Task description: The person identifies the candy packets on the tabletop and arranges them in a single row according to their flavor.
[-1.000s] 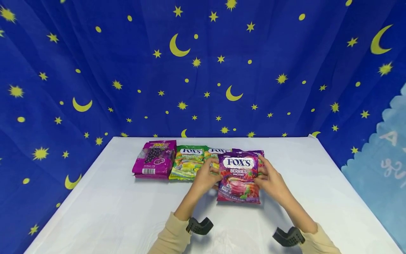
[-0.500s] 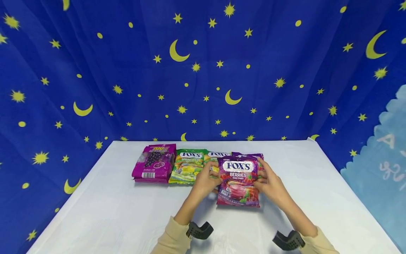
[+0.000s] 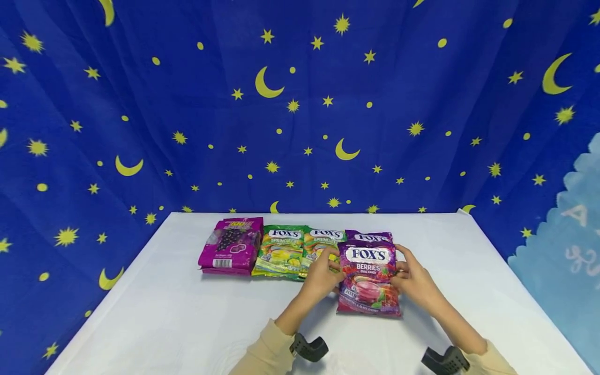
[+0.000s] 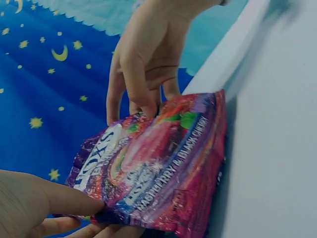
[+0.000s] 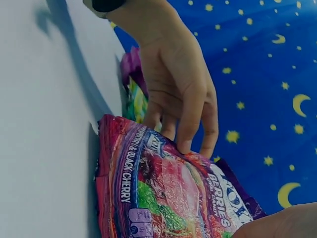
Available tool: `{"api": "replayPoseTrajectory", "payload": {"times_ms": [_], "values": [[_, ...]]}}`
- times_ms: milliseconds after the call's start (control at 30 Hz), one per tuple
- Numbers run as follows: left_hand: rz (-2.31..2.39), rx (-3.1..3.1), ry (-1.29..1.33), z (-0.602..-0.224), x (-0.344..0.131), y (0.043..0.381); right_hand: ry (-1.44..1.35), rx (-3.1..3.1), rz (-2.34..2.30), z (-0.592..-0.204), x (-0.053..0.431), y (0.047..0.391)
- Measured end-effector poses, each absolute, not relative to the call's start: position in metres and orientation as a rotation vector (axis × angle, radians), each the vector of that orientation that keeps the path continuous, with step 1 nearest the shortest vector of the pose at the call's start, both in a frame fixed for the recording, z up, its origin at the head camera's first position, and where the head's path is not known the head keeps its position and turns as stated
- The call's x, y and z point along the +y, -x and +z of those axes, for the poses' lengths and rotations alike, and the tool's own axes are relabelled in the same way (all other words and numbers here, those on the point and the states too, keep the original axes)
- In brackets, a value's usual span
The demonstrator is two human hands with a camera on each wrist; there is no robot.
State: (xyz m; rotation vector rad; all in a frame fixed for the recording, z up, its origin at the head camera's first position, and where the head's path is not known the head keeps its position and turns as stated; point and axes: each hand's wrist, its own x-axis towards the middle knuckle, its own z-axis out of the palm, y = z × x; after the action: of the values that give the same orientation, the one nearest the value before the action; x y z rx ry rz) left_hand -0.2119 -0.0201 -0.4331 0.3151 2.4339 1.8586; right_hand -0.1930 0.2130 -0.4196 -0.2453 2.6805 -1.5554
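Note:
Between both hands is a purple-red bag of Fox's Berries candy [image 3: 369,284], its printed front turned up toward the head camera. My left hand [image 3: 322,276] grips its left edge, thumb on the front and fingers behind. On the opposite edge, my right hand [image 3: 416,281] pinches the bag in the same way. The left wrist view shows the bag [image 4: 163,163] tilted, its bottom seam close over the white table. Just behind it, another purple Fox's bag [image 3: 370,236] is mostly hidden.
Left of the hands lie two green-yellow Fox's Spring Tea bags [image 3: 281,252] side by side. A purple grape candy bag [image 3: 233,247] lies at the row's left end. The white table [image 3: 187,323] meets a blue star-patterned curtain [image 3: 211,104] at its back edge.
The held candy bag and both hands have shifted a little to the right and toward the near side of the table. More of the second green bag shows. Both grips stay the same.

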Motion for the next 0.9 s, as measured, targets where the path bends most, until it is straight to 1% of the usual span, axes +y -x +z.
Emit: {"api": "replayPoseTrajectory", "payload": {"times_ms": [167, 333, 600, 900], "values": [[1.836, 2.452, -0.341, -0.435, -0.001, 0.223, 0.22, 2.57, -1.65, -0.419, 0.233, 0.197], [1.814, 2.441, -0.342, -0.434, 0.018, 0.234, 0.209, 2.453, -1.703, -0.418, 0.258, 0.209], [1.816, 2.355, -0.329, -0.432, 0.053, 0.248, 0.197, 2.367, -1.677, -0.42, 0.302, 0.226], [1.658, 2.528, -0.381, -0.426, 0.085, 0.258, 0.087, 2.437, -1.6, -0.421, 0.327, 0.235]]}}
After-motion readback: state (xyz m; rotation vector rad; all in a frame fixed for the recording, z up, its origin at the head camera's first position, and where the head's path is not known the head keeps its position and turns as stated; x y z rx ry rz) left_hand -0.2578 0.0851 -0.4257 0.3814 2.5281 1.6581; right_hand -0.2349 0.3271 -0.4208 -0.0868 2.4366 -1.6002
